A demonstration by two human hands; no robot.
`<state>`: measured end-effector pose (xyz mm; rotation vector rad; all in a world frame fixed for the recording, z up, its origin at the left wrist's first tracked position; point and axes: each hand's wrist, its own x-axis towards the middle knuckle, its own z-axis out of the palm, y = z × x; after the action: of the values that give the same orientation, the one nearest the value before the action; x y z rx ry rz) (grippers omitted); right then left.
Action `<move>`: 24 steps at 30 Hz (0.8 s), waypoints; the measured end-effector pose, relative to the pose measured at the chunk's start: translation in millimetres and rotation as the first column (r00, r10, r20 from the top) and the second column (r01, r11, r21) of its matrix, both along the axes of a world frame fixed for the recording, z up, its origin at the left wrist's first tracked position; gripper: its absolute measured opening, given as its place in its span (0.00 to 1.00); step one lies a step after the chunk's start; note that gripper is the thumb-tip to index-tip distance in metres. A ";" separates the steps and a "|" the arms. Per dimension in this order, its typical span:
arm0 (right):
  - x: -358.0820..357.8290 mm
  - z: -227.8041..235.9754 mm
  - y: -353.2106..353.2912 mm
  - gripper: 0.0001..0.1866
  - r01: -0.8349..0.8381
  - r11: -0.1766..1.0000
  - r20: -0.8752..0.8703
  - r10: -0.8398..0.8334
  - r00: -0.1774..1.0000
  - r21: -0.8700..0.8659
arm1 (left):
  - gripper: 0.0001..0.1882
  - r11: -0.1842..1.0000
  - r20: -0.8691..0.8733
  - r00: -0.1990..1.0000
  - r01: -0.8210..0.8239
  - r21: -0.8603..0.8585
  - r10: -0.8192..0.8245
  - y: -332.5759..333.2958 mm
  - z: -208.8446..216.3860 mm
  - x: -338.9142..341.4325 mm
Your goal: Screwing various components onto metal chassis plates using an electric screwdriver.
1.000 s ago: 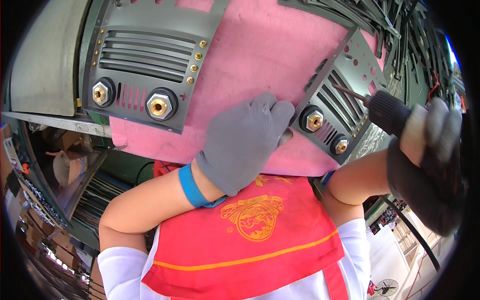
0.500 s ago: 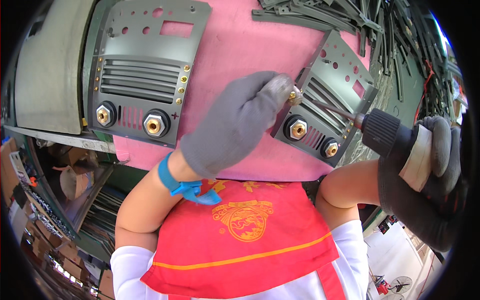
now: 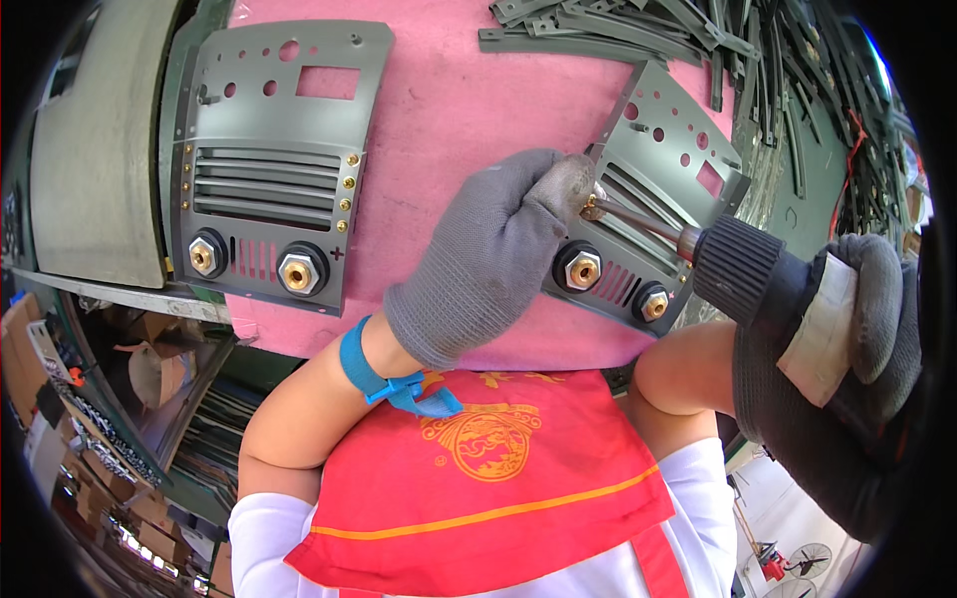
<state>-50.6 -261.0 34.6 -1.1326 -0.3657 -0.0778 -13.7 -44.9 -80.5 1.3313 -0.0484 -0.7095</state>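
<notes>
A small brass-coloured screw (image 3: 592, 203) is sitting at the fingertips of the gloved left hand (image 3: 488, 249), right of the frame's centre, and the thumb and finger are pinching narrowly around it; the spot is small and crowded, so how many screws they are holding is hard to tell. The thin bit of a black power screwdriver (image 3: 740, 267) is reaching leftward to the screw, and the gloved right hand (image 3: 865, 329), at the right edge of the frame, is wrapping firmly around the tool's body. Below and behind the bit, a grey slotted panel (image 3: 666, 108) is lying tilted right of centre, bearing two brass-and-nut fittings (image 3: 582, 268) near its lower edge. A second grey panel (image 3: 239, 70) is lying in the upper left, with brass screws showing in columns beside its slots. Both panels are resting on a pink covering (image 3: 449, 90). Grey metal strips (image 3: 598, 40) are piling up along the upper right, and a pale metal sheet (image 3: 100, 159) is standing at the far upper left. A blue band (image 3: 362, 364) is circling the left wrist, above a red apron (image 3: 399, 478) filling the lower centre
</notes>
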 end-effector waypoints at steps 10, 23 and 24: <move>-4.1 0.9 -39.4 0.14 0.020 1.000 -0.016 -0.020 1.000 0.011 | 0.15 0.998 0.055 0.998 -0.024 -0.057 0.027 -5.2 6.2 2.2; 11.3 -16.9 -13.5 0.14 0.038 0.999 -0.070 -0.037 0.997 0.016 | 0.22 0.932 0.394 0.918 -0.104 0.347 -0.044 -21.0 -11.2 -11.8; 10.6 -17.4 -14.0 0.14 0.038 0.999 -0.075 -0.036 0.997 0.017 | 0.21 0.929 0.388 0.920 -0.089 0.358 -0.061 -21.2 -10.5 -10.5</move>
<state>-40.0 -275.0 17.2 -1.1211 -0.2770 -0.0710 -24.1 -66.1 -91.0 1.8252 -0.2385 -0.4369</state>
